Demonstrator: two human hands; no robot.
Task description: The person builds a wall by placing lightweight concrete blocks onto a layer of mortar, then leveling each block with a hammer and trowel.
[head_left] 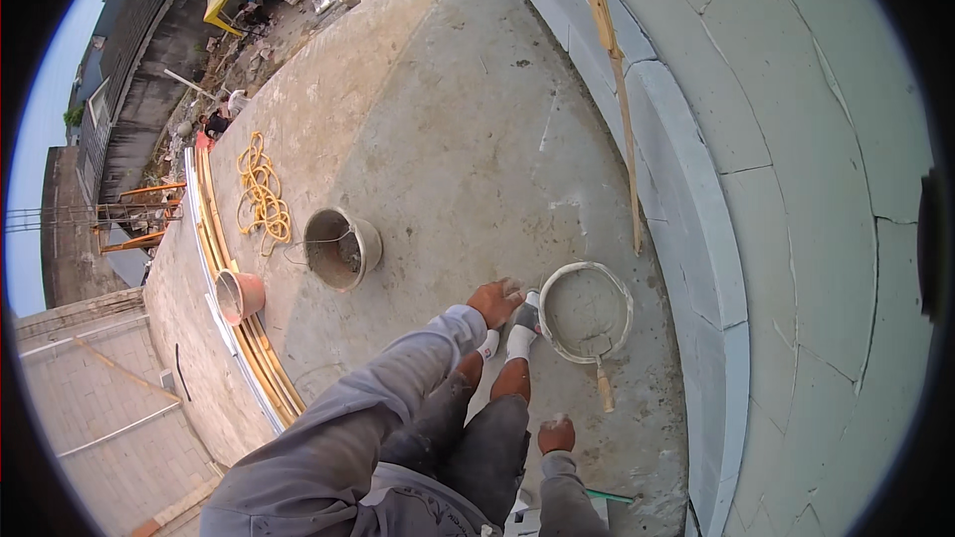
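The white round pan of wet mortar (587,311) sits on the concrete roof floor (448,139), just to the right of the left hand (494,302), which reaches down beside the white-socked feet (520,330) and is the nearer hand; its fingers look bent, but I cannot tell if they grip anything. A trowel (603,378) lies in the pan with its wooden handle pointing back toward the right hand (556,435), which is curled in a loose fist and holds nothing. I count one pan, one trowel, one grey bucket (341,249), one small orange bucket (239,295), one yellow rope coil (261,189) and one bamboo pole (612,70).
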